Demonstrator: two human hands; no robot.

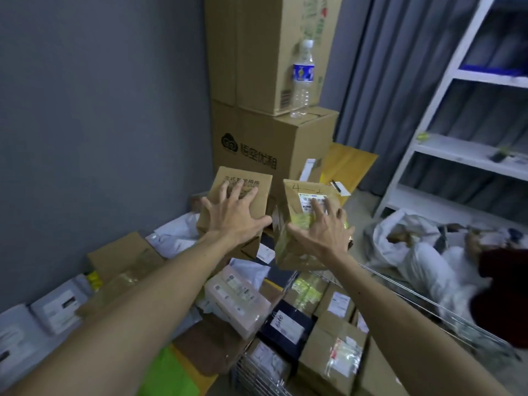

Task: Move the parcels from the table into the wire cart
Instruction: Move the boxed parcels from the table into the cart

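Nearest, the silver wire cart (405, 290) stands low on the right. It is already packed with taped brown cartons (334, 355) and a dark navy parcel (288, 321). To its left the counter is buried under grey mailer bags (57, 307) and a pale pink flat parcel (237, 298), which overhangs the counter's right edge towards the cart.

Both arms reach out to the far end of the heap. The left hand (234, 215) lies splayed, fingers straight, on the upper face of a plain brown cardboard box printed with black characters (243, 181). Its thumb stretches to the box's right edge. That box is tilted above the counter's far right corner, and whether it is lifted or leaning on parcels I cannot tell.

The right hand (323, 227) spans a brown box with a white shipping label and yellow-green tape (300, 195), thumb at its left edge and little finger seemingly hooked over the right. This box looks held clear, just above the cart's far end.

Both boxes have their long axes pointing away from the person. The cart lies below and nearer, so the right box probably only needs lowering, while the left must come right and back.

Beyond stand large stacked cartons (271, 138) and a clear plastic water bottle (303, 78).
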